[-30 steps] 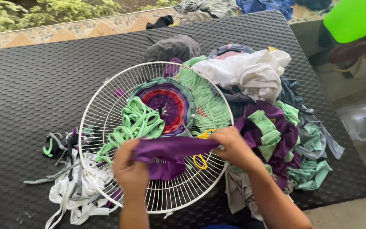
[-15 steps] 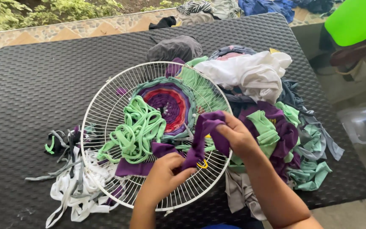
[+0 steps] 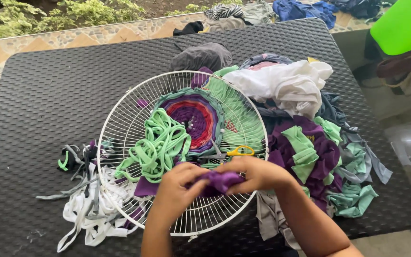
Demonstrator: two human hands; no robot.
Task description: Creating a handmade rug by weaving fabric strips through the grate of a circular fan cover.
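Both hands now meet over the near part of the white wire grille [image 3: 120, 128], bunching a purple cloth [image 3: 220, 181] between them. A second ago that cloth was stretched out flat between the two hands; half a second ago the right hand [image 3: 258, 173] had lifted one end while the left hand [image 3: 179, 188] reached in below. Now it is gathered into a small wad, so the work seems to have moved from spreading the fabric to folding or compressing it. The fingers of both hands are curled narrow around the cloth, holding it just above the grille's wires. Yellow-handled scissors [image 3: 234, 152] lie on the grille just beyond the hands, untouched, beside a tangle of green strips [image 3: 160, 143] and the round woven centre [image 3: 193, 119]. White strips [image 3: 89, 214] trail off on the counter [image 3: 39, 95] to the left, and a heap of fabric [image 3: 310, 152] lies to the right.
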